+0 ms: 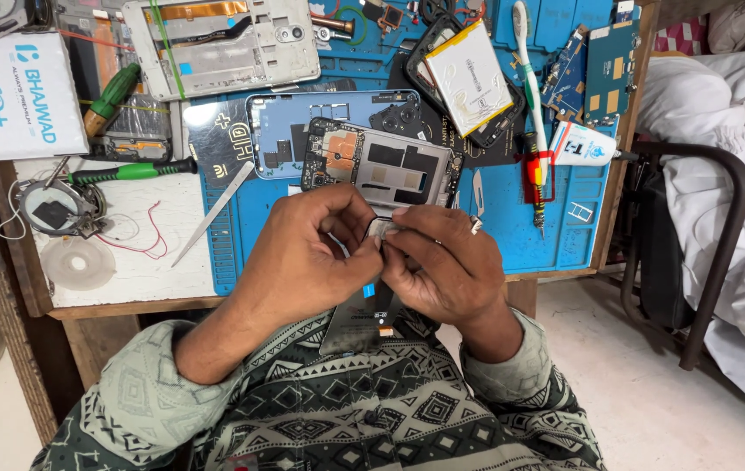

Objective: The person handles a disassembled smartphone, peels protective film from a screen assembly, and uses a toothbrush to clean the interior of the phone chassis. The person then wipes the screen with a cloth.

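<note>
My left hand (307,253) and my right hand (442,266) meet over the near edge of the blue work mat (555,235). Together they pinch a small silvery metal part (380,229) between thumbs and fingertips. A dark phone screen panel (359,318) hangs down below the hands, against my patterned sleeves. Just beyond the hands lies an opened phone frame (381,166) with its circuit board showing, partly on a light blue back cover (281,131).
A phone battery (470,77) on a black frame, a white toothbrush (529,78), a glue tube (583,144), green-handled screwdrivers (132,170), a metal pry tool (214,214), a white phone housing (224,44) and a white box (10,96) crowd the bench. A dark chair frame (721,253) stands right.
</note>
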